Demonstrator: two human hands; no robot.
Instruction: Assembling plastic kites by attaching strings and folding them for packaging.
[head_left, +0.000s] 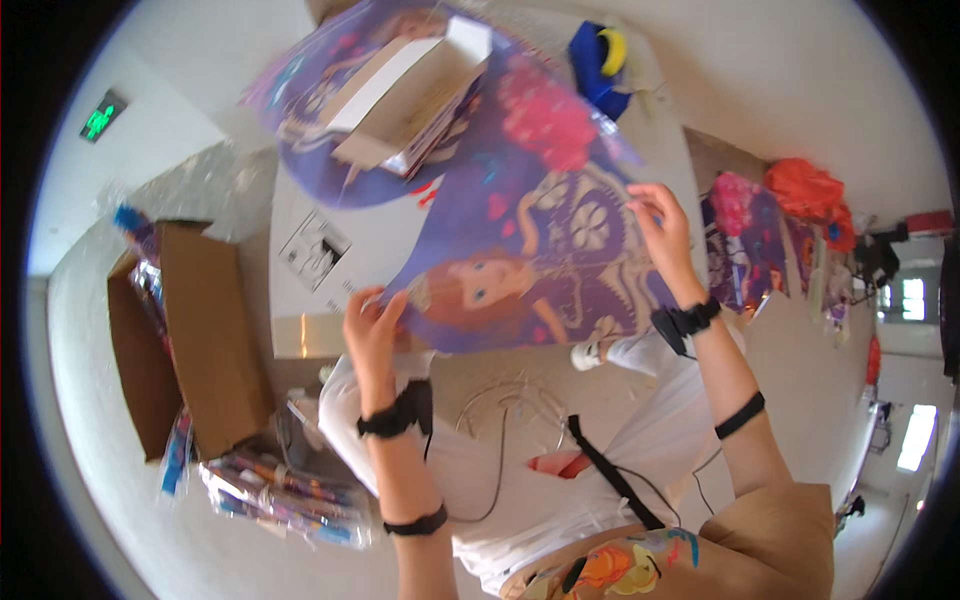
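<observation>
A thin purple sheet (pixel 480 285), printed with a cartoon princess, pink flowers and white ornaments, spreads over the near part of the white table and past its front edge. At its left corner, my left hand (pixel 372 325) is closed with thumb and fingers on the edge. My right hand (pixel 662 232) pinches the sheet's right edge, farther from me. Beyond them, an open white cardboard box (pixel 415 95) lies on another purple printed sheet (pixel 310 165). Whether the two sheets are joined is hard to make out.
The white table (pixel 310 290) bears a blue tape dispenser (pixel 600 70) with yellow tape at the back right. A brown carton (pixel 215 340) stands on the left, with plastic-wrapped packs (pixel 290 490) on the floor. More printed sheets (pixel 745 240) and an orange-red bag (pixel 805 190) are at right.
</observation>
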